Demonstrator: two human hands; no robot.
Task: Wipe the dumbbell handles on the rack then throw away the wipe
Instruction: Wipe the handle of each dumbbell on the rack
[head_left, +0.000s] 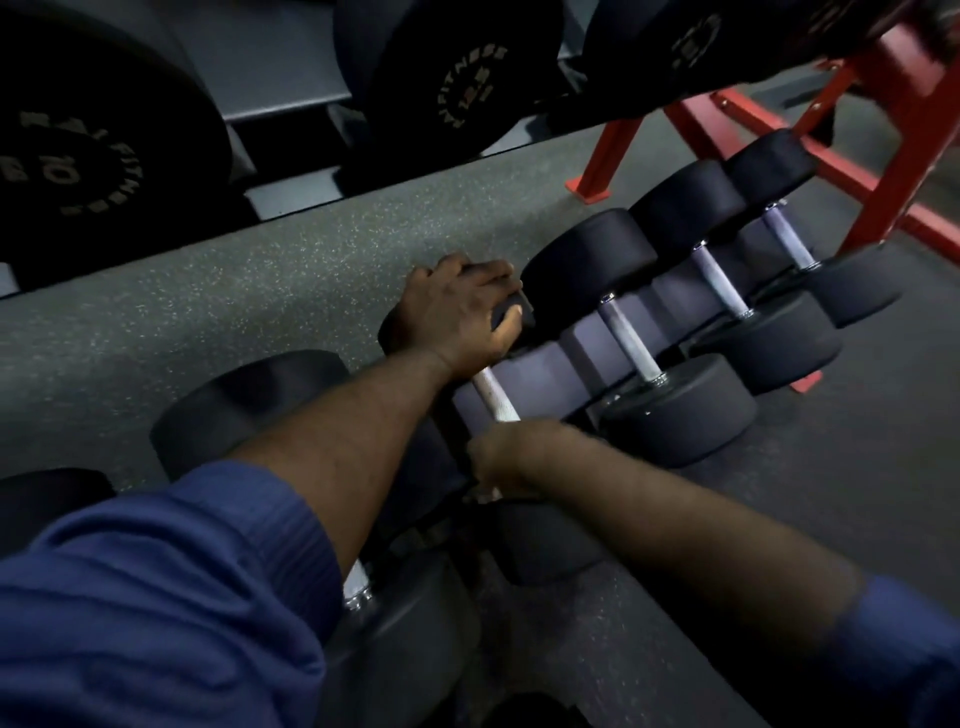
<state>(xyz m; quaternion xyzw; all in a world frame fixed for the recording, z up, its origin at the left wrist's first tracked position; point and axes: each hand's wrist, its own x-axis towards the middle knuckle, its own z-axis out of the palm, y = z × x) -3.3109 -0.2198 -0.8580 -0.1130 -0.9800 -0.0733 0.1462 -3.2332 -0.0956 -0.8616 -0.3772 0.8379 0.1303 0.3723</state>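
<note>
A row of black round-headed dumbbells lies on a low rack (587, 332) on the floor. My left hand (457, 312) curls over the far head of one dumbbell and grips it. Its pale metal handle (496, 395) shows between my two hands. My right hand (511, 457) is wrapped round the near end of that handle. A small bit of white wipe (484, 496) peeks out below its fingers. The rest of the wipe is hidden. Both forearms are bare, with blue sleeves pushed up.
To the right lie three more dumbbells with bare handles (628, 338) (722, 283) (787, 241). Another dumbbell head (244, 400) lies to the left, under my arm. Large weight plates (67, 156) (467, 88) stand behind on a grey frame. A red steel frame (883, 130) stands at the upper right.
</note>
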